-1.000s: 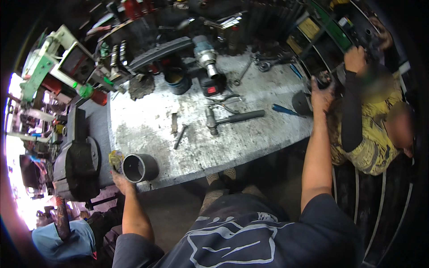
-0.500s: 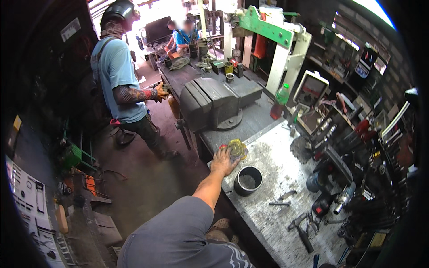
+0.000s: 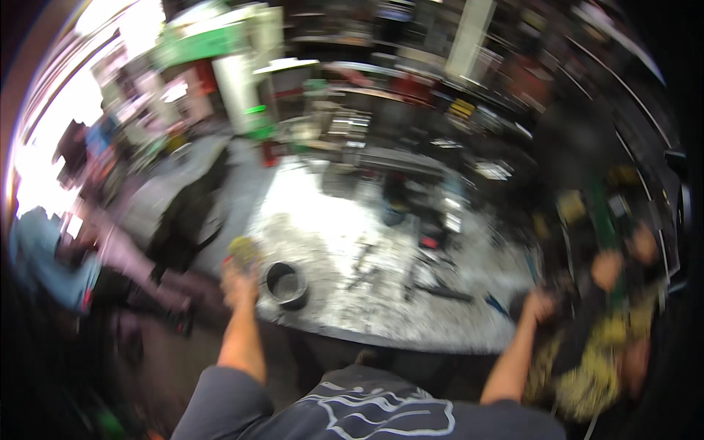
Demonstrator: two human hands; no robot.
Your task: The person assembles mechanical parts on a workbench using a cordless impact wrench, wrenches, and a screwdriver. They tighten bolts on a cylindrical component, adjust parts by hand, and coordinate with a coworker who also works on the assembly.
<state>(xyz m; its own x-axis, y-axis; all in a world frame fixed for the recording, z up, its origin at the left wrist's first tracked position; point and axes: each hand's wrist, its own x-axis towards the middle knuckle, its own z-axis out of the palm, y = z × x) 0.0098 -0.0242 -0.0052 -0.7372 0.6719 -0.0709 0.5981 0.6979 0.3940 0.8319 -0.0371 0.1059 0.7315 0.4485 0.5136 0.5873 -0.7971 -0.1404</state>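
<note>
Motion smears the whole view. On the left end of the metal-topped bench (image 3: 345,319), my left hand (image 3: 240,284) has its fingers around a crumpled yellow rag (image 3: 244,253) with a bit of red at its edge. Right beside that hand, an open dark metal cylinder (image 3: 287,284) stands upright. My right hand (image 3: 541,303) reaches to the bench's right end, beside a dark object too blurred to name. Its fingers are smeared, so I cannot make out whether it grips anything.
A bottle with a green cap (image 3: 265,136) stands at the back, right of the bench vise (image 3: 180,213). Dark tools (image 3: 444,293) lie mid-bench. Yellowish stringy material (image 3: 587,378) hangs at the lower right. A person in a light blue shirt (image 3: 55,249) is at far left.
My view has swung to the right, so the vise and the other person now sit further left. My right arm has come into view. The left hand stays at the yellow rag.
</note>
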